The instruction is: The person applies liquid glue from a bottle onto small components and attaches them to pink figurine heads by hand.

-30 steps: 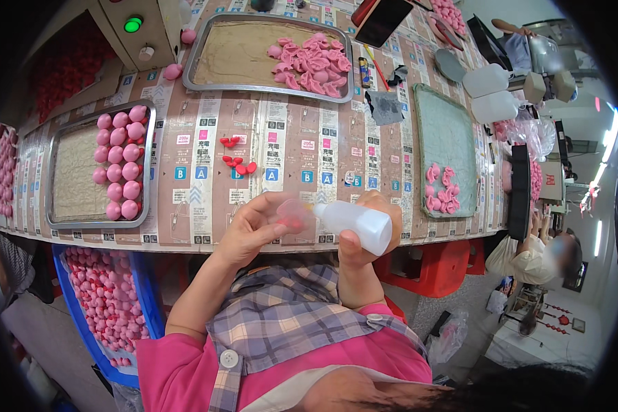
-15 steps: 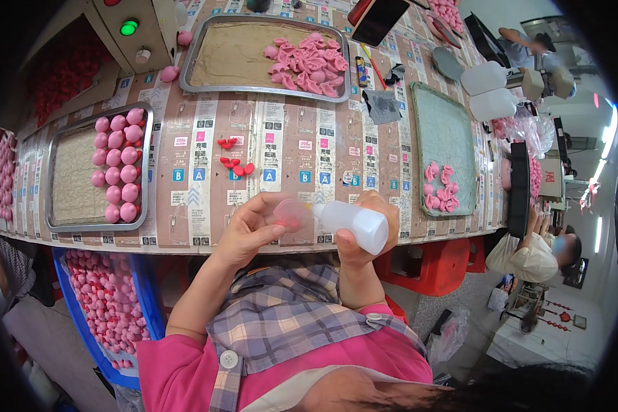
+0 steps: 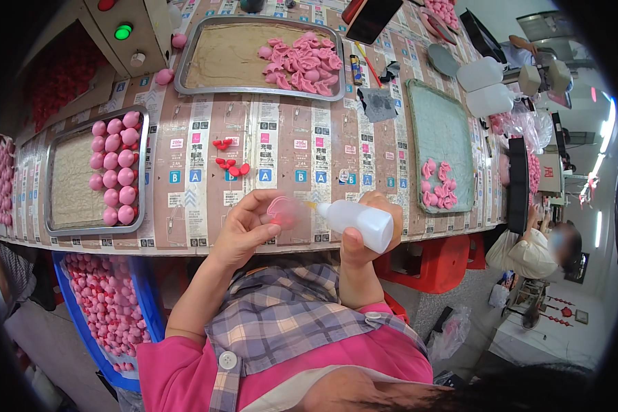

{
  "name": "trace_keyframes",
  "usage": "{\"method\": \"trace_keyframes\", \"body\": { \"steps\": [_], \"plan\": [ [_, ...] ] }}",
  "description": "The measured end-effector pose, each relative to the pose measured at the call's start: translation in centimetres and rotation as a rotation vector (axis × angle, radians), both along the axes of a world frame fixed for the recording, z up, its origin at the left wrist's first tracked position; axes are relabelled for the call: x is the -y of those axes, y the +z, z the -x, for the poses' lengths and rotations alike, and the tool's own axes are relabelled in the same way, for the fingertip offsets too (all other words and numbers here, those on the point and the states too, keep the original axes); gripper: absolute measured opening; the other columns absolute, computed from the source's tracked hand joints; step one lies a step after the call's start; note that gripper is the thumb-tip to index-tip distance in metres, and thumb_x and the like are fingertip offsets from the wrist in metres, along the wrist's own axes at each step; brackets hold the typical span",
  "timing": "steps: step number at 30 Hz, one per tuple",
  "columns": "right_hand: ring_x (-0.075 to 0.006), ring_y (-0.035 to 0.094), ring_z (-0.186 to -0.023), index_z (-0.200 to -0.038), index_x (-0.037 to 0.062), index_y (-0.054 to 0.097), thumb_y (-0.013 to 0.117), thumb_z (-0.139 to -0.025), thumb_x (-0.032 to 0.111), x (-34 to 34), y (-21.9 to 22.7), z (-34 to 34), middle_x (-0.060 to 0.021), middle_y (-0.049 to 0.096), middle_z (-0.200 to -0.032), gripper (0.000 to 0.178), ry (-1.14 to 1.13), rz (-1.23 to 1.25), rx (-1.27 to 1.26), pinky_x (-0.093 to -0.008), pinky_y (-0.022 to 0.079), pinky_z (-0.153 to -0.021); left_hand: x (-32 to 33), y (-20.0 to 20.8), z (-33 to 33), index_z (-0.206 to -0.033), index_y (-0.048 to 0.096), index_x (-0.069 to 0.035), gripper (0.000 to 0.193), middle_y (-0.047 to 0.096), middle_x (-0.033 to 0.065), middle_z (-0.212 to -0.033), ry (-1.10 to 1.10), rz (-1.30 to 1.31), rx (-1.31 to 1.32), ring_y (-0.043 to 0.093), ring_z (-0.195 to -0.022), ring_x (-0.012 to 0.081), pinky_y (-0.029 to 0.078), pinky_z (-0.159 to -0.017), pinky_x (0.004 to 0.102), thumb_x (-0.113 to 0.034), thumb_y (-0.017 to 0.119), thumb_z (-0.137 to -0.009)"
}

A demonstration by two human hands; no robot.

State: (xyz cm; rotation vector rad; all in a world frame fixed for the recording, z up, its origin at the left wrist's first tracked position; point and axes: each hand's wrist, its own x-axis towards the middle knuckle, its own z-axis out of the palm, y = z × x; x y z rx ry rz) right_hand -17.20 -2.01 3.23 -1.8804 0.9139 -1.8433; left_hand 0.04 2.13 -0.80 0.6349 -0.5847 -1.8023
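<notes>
My left hand (image 3: pixel 242 226) holds a blurred, thin pink piece (image 3: pixel 279 208), with something red at its lower part, between thumb and fingers above the table edge. My right hand (image 3: pixel 356 250) is wrapped round a white squeeze bottle (image 3: pixel 364 225). The bottle lies on its side in the air, its narrow yellowish tip pointing left at the pink piece. Blur hides whether tip and piece touch. Beyond my left hand, several small red oval parts (image 3: pixel 235 167) lie on the table.
A metal tray (image 3: pixel 62 196) at left holds rows of pink balls. At the back, another metal tray (image 3: pixel 216 62) bears folded pink pieces. A greenish tray (image 3: pixel 439 117) with several pink pieces stands at right. A blue crate (image 3: pixel 154 302) of pink-red balls is below left; red stools (image 3: pixel 432 268) are below right.
The bottle and my right hand have shifted slightly to the right. My left hand stays nearly in place with the pink piece. The table scene has slid slightly left in view.
</notes>
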Motion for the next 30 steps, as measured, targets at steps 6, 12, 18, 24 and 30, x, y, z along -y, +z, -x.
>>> {"method": "trace_keyframes", "body": {
  "steps": [6,12,18,24,30],
  "plan": [
    [-0.0215,0.051,-0.051,-0.085,0.0000,0.050,0.071,-0.067,0.031,0.0,0.0,0.1,-0.0090,0.054,-0.066,0.042,-0.067,0.029,-0.109,-0.0301,0.039,-0.045,0.1,0.0,0.1,-0.115,0.040,-0.001,0.048,0.053,0.0128,-0.105,0.008,-0.001,0.009,0.056,-0.096,0.0259,0.044,-0.088,0.0390,-0.008,0.064,-0.073],
    [-0.0208,0.050,-0.049,-0.083,0.0012,0.051,0.071,-0.066,0.029,-0.1,0.4,-0.2,-0.0082,0.054,-0.065,0.038,0.019,0.043,-0.055,-0.0291,0.037,-0.043,0.1,-0.1,0.1,-0.114,0.041,-0.001,0.048,0.053,0.0134,-0.106,0.012,-0.010,0.011,0.056,-0.096,0.0255,0.044,-0.088,0.0391,-0.009,0.065,-0.073],
    [-0.0194,0.049,-0.048,-0.082,0.0027,0.051,0.074,-0.064,0.030,-0.7,0.2,-0.1,-0.0054,0.053,-0.062,0.040,-0.009,0.099,-0.132,-0.0289,0.036,-0.042,0.1,-0.1,0.2,-0.114,0.041,-0.001,0.049,0.051,0.0140,-0.108,-0.006,-0.004,0.002,0.053,-0.101,0.0224,0.044,-0.089,0.0387,-0.008,0.065,-0.072],
    [-0.0190,0.047,-0.046,-0.083,0.0047,0.051,0.076,-0.060,0.035,-1.9,0.8,1.0,-0.0036,0.051,-0.060,0.045,0.082,0.055,-0.438,-0.0287,0.034,-0.041,0.0,-0.3,0.1,-0.114,0.041,0.000,0.049,0.049,0.0140,-0.111,0.023,-0.023,-0.003,0.052,-0.102,0.0216,0.043,-0.090,0.0390,-0.006,0.064,-0.072],
    [-0.0163,0.048,-0.051,-0.085,0.0032,0.049,0.074,-0.064,0.034,-1.3,-0.5,0.1,-0.0035,0.051,-0.065,0.046,0.020,0.094,-0.001,-0.0280,0.037,-0.044,0.0,-0.6,0.2,-0.115,0.041,-0.001,0.049,0.050,0.0157,-0.110,0.025,-0.020,-0.002,0.052,-0.102,0.0234,0.044,-0.089,0.0392,-0.007,0.064,-0.072]
  ]
}}
